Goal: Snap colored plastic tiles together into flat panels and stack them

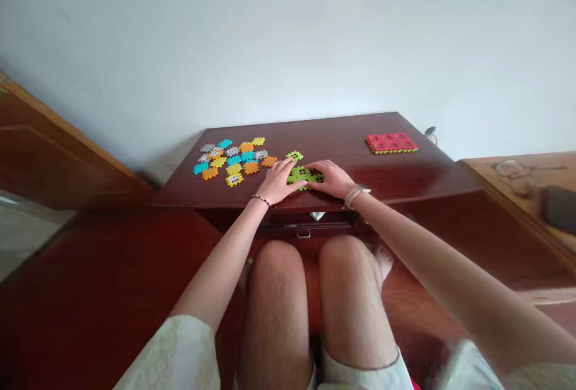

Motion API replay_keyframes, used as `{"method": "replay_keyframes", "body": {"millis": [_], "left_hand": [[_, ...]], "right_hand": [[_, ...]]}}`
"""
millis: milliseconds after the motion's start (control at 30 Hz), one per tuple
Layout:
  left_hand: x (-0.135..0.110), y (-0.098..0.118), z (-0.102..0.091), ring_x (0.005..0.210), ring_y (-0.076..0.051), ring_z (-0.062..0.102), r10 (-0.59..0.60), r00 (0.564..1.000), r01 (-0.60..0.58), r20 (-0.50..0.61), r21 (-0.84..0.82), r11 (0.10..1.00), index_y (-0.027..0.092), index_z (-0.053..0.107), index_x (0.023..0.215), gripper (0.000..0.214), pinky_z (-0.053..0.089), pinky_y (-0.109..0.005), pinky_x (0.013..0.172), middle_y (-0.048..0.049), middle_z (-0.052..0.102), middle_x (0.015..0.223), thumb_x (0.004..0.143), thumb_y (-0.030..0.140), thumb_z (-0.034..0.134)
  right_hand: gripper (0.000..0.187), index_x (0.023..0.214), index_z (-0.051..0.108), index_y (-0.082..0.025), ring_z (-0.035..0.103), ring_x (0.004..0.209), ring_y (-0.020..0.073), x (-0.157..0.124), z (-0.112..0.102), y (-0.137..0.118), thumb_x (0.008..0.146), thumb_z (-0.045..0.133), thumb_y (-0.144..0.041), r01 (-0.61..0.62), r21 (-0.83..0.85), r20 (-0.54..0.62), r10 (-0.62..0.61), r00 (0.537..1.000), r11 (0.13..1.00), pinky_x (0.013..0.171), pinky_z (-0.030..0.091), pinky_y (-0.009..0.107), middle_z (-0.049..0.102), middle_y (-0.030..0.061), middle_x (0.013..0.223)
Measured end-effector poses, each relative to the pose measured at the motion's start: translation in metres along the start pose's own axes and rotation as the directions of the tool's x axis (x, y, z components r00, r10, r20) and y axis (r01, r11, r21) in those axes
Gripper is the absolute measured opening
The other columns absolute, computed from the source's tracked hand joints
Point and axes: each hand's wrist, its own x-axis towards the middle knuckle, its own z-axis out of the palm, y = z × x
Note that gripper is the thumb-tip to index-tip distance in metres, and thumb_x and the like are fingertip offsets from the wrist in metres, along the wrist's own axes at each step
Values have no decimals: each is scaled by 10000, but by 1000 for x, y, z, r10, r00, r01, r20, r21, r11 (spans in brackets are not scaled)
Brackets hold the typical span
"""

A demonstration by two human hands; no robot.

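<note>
Camera showed the left hand [279, 182] and right hand [330, 179] close together, fingers [288, 168] curved over a green interlocking plastic tile piece [305, 177] near the counter's [342, 144] front edge. Couldn't tell if they were gripping; the hands hid much of it. A small green tile [294, 156] lay just beyond, a heap of multicoloured tiles [229, 161] to the left, and a red tile slab [391, 143] well right.

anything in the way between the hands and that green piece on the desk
Nothing visible does. The left hand and right hand both rest directly on the green plastic tiles, with no other object between them.
</note>
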Motion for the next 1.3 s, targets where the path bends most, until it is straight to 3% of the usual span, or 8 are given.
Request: {"method": "replay_keyframes", "body": {"millis": [200,433,633,767,933,1100,1300], "left_hand": [[4,-3,3,1685,-308,382,-25,999,25,19,-14,1000,208,484,1689,595,298,-514,1406,-129,434,1799,1172,492,407],[5,-6,4,1688,-334,366,-56,997,58,54,-28,998,272,491,1695,561,333,-586,1381,-63,442,1804,1176,456,381],[6,-7,9,1592,-328,488,7,1000,-7,8,-39,999,257,593,1612,489,397,-583,1336,-77,601,1685,1171,376,417],[8,-10,8,1464,-289,606,109,993,-114,-49,-104,988,245,683,1508,430,462,-529,1293,-95,723,1522,1161,329,443],[7,-10,7,1446,-279,633,185,979,-197,-86,-165,967,226,692,1483,397,471,-497,1295,-115,715,1524,1130,349,559],[2,-2,4,1467,-325,615,163,985,-169,-57,-143,975,223,660,1513,568,461,-513,1296,-134,680,1556,1026,496,761],[2,-1,2,1418,-339,638,137,990,-142,-46,-149,978,214,684,1468,595,483,-520,1267,-140,706,1507,976,517,825]], "right_hand": [[512,1378,772,-240,701,1250,358,0,1,1,943,857,-496,15,33,-5,-15,1000,999,1150,542,528,801,112,1310],[441,1371,765,-232,679,1225,348,1,1,-1,1034,725,-514,-8,44,-47,10,999,999,1144,531,525,776,120,1300],[417,1425,730,-233,653,1290,354,-1,2,4,1093,600,-449,-24,44,-71,27,997,999,1187,499,547,753,127,1376],[441,1464,712,-230,643,1336,359,-1,2,5,1087,592,-424,-14,41,-82,17,997,999,1214,483,570,734,135,1434],[476,1525,690,-225,605,1458,344,0,4,6,1088,551,-353,31,9,-51,-31,998,999,1278,444,575,698,131,1552],[462,1501,703,-197,633,1389,344,0,7,7,1109,520,-360,-19,-71,-25,18,1000,997,1234,485,537,754,144,1444],[405,1323,784,-190,638,1221,360,-1,6,5,1031,504,-165,-179,-151,-154,156,976,972,1150,530,523,748,171,1245]]}}
